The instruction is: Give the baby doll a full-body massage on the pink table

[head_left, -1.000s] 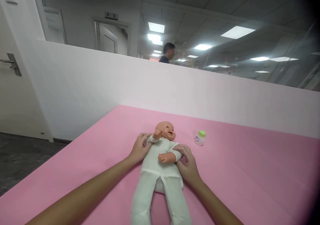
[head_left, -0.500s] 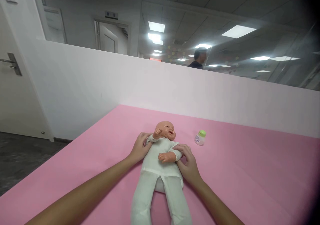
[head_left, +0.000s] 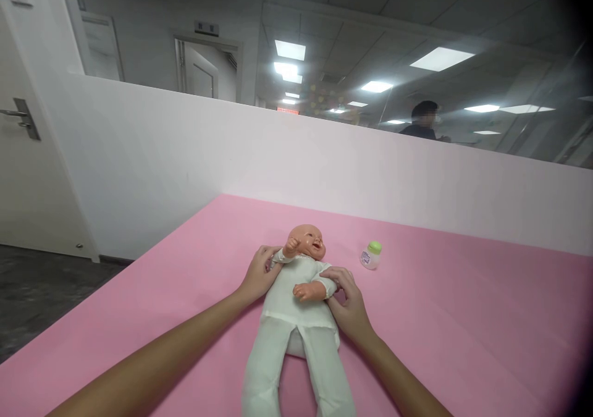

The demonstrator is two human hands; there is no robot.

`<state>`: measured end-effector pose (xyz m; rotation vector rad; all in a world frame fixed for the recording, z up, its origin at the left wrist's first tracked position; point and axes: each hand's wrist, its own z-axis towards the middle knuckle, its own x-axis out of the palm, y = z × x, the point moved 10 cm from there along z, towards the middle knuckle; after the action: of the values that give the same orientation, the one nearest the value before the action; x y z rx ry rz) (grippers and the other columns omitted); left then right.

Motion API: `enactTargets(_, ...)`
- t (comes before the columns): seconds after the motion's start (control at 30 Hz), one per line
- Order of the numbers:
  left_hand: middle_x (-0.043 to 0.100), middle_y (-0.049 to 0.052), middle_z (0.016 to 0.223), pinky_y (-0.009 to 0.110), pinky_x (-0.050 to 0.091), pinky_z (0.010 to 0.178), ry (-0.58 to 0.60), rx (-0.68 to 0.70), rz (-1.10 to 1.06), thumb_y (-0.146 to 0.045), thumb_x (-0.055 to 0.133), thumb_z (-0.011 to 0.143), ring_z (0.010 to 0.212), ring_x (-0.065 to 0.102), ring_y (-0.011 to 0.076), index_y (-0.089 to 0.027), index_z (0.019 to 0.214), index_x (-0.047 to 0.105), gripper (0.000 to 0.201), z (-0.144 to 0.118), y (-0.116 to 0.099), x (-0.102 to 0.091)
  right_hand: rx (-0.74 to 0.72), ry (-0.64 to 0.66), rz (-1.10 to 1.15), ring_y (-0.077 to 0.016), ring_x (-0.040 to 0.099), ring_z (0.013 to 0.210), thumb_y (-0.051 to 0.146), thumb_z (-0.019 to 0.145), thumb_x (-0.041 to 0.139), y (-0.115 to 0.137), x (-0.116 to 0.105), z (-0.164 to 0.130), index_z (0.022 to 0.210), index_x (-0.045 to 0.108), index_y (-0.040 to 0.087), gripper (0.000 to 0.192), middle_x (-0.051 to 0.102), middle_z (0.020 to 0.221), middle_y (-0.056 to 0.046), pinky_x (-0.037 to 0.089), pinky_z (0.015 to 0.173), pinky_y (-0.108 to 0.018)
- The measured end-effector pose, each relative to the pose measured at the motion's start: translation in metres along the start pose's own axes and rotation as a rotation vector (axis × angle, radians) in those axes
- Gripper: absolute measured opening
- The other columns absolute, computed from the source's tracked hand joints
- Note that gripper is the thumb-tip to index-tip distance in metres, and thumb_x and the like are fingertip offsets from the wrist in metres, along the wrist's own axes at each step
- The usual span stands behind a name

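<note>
doll: a hard, glossy plastic head and hands [head_left: 303, 281] with a soft white cloth suit, laid face up near the middle of the bench [head_left: 463, 318]; the feet are cut off by the lower edge.
left hand: [head_left: 258, 273] laid against the doll's shoulder, fingers curled onto the white sleeve; how firmly the cloth is pinched cannot be told.
right hand: [head_left: 348, 303] pressed to the doll's other side, fingers bent around the sleeve by the plastic fist.
bench: covered in smooth, matte pink sheet.
bottle: [head_left: 370, 256] small, rounded, pale with a green cap, set just beside the doll's head; its label is too small to read.
wall: [head_left: 185, 151] plain white partition behind the bench.
person: [head_left: 420, 120] seen beyond the partition, mostly hidden by it.
</note>
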<state>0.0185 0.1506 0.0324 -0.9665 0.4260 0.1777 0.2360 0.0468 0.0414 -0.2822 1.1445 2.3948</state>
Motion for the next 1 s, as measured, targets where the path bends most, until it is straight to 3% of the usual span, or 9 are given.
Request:
enactTargets(0.23, 0.06, 0.006, 0.109, 0.033, 0.047, 0.078, -0.002, 0.002, -0.01, -0.028, 0.056, 0.093, 0.086, 0.053, 0.0188, -0.027, 0.127, 0.066, 0.036, 0.0, 0.0, -0.001, 0.028, -0.01, 0.025, -0.0288, 0.059, 0.111, 0.014, 0.081, 0.059, -0.004, -0.001, 0.001, 0.11, 0.07, 0.027, 0.034, 0.067, 0.114, -0.008, 0.051, 0.092, -0.044)
enactTargets(0.4, 0.061, 0.006, 0.107, 0.032, 0.047, 0.078, -0.007, -0.006, -0.027, -0.03, 0.057, 0.093, 0.087, 0.054, 0.0187, -0.027, 0.126, 0.067, 0.035, 0.001, 0.001, -0.001, 0.144, -0.027, 0.133, -0.0291, 0.061, 0.114, 0.029, 0.087, 0.066, -0.016, -0.001, 0.001, 0.112, 0.069, 0.024, 0.025, 0.068, 0.119, -0.009, 0.052, 0.088, -0.04)
enactTargets(0.63, 0.063, 0.007, 0.123, 0.033, 0.047, 0.082, -0.034, -0.063, -0.117, -0.037, 0.057, 0.096, 0.098, 0.059, 0.0203, -0.024, 0.129, 0.06, 0.036, 0.0, 0.007, -0.002, 0.315, -0.054, 0.305, -0.0268, 0.066, 0.105, 0.049, 0.089, 0.069, -0.032, 0.001, -0.002, 0.121, 0.064, 0.023, 0.042, 0.071, 0.123, -0.009, 0.054, 0.087, -0.037)
enactTargets(1.0, 0.067, 0.007, 0.121, 0.034, 0.049, 0.083, -0.045, -0.089, -0.186, -0.042, 0.056, 0.096, 0.102, 0.062, 0.021, -0.023, 0.127, 0.056, 0.036, 0.0, 0.007, -0.003, 0.335, -0.083, 0.343, -0.0282, 0.067, 0.103, 0.05, 0.087, 0.07, -0.032, -0.001, -0.002, 0.121, 0.064, 0.022, 0.044, 0.072, 0.121, -0.009, 0.057, 0.087, -0.04)
